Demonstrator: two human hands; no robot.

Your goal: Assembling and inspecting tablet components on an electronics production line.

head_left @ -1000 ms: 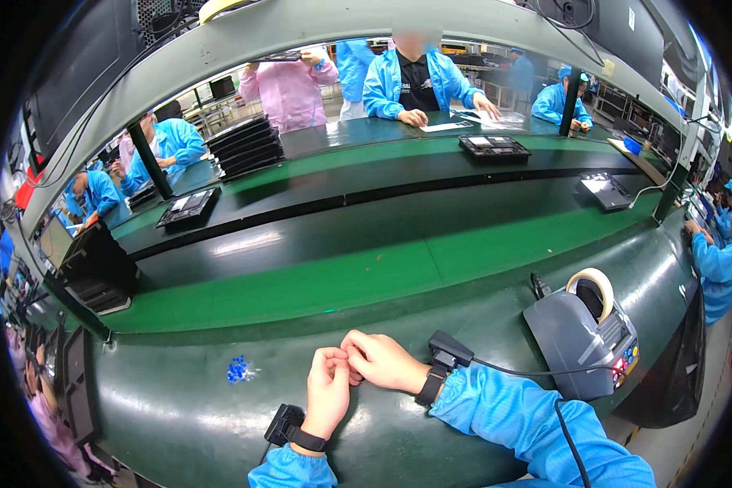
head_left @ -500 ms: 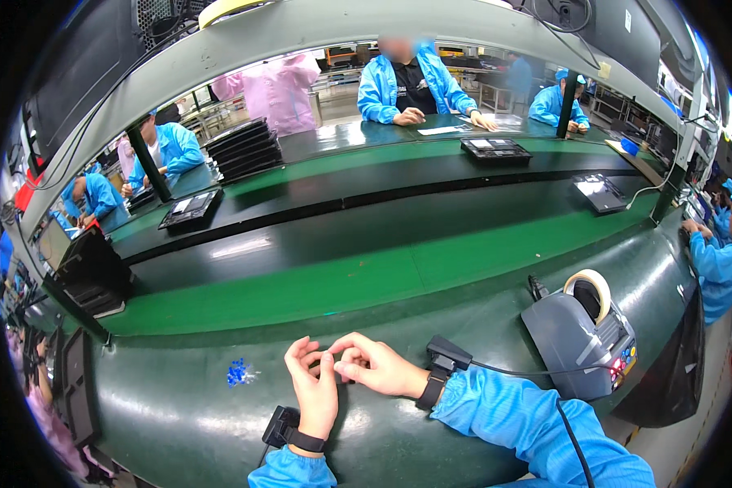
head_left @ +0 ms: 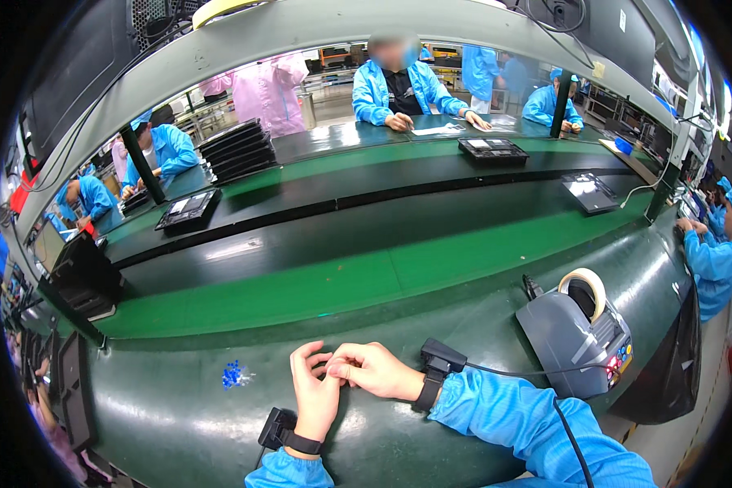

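My left hand [head_left: 315, 397] and my right hand [head_left: 380, 371] meet over the green worktop [head_left: 171, 423], fingertips touching. The fingers of both are bent inward and closed in a pinch. Whatever lies between them, if anything, is too small or hidden to make out. To the left of my hands lies a small heap of tiny blue pieces [head_left: 234, 375] with some clear or whitish bits beside it. Each wrist wears a black strap with a small black box.
A grey tape dispenser [head_left: 557, 333] with a tape roll [head_left: 598, 294] stands at right, a cable crossing near my right sleeve. Beyond runs a green conveyor [head_left: 366, 281] with a dark flat unit [head_left: 591, 193]. Black trays [head_left: 85, 276] are stacked at left. Co-workers sit across.
My right hand has shifted slightly left, its fingers pressing closer against my left fingertips. The view has turned a little. The person opposite has moved their hands slightly.
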